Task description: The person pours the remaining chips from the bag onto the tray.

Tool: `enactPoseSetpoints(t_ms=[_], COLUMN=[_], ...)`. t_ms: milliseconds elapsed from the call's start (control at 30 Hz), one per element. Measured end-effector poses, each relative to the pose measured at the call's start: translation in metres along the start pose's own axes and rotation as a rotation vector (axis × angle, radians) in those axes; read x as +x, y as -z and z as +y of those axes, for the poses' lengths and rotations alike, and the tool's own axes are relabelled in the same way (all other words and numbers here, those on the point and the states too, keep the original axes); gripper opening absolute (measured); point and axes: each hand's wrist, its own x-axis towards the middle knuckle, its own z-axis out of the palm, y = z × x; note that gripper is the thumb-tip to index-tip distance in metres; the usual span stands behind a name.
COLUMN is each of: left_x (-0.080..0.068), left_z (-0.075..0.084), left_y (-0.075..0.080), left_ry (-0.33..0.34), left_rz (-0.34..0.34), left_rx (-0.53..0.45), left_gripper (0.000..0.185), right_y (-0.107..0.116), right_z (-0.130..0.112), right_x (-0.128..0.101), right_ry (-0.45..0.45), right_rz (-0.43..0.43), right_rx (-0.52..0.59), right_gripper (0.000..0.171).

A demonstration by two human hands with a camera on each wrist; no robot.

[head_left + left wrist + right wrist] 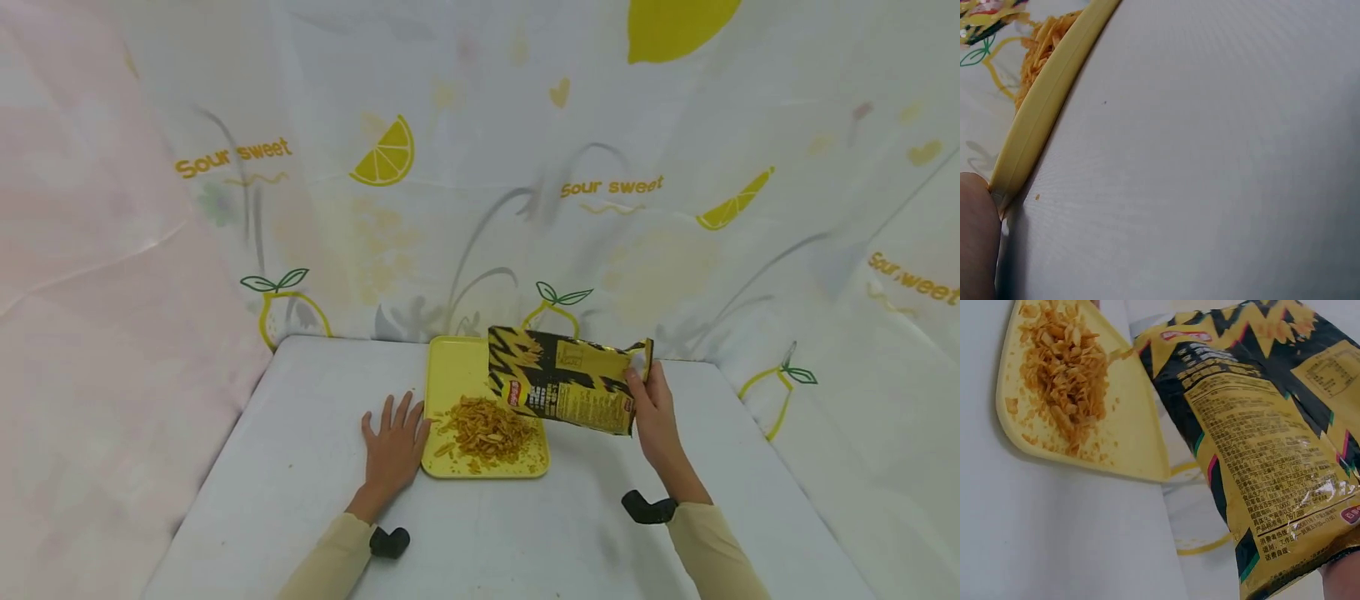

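My right hand (662, 421) grips one end of a black and yellow snack bag (570, 379), thumb on the printed side facing me. The bag is held tilted, its other end low over the right part of a yellow tray (453, 367). A heap of broken orange-yellow chips (487, 429) lies on the tray, with crumbs around it. In the right wrist view a chip piece (1121, 355) shows right beside the bag's far end. My left hand (393, 450) rests on the table with fingers spread, its fingertips at the tray's left rim.
Tray and hands are on a white table (300, 500). A pale curtain (465, 167) printed with lemons rises behind and along the sides. A few small crumbs (1037, 197) dot the table near the tray.
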Motion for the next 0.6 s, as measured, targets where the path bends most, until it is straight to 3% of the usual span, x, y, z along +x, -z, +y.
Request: enactPoseSetpoints(t_ms=[233,300,467,600], left_x=[-0.002,-0.002,0.0,0.001], left_z=[0.0,0.0,0.0,0.0], left_y=[-0.003,-0.004,-0.002,0.0], left_ry=[-0.011,-0.015,-0.002,0.014], left_rz=[0.029,0.036,0.009,-0.033], left_rx=[-0.017,-0.022,-0.016,-0.009], left_gripper=[0.047,0.047,0.048,0.05], right_y=[0.001,0.002,0.003,0.001], right_z=[0.001,0.001,0.006,0.017], right_x=[0.0,0.0,-0.002,-0.005], right_ry=[-0.001,-0.027,-0.163,-0.299], right_rz=[0.004,0.023,0.03,0.098], right_rx=[-0.049,-0.017,0.235,0.472], right_gripper=[0.02,0.025,0.048,0.044])
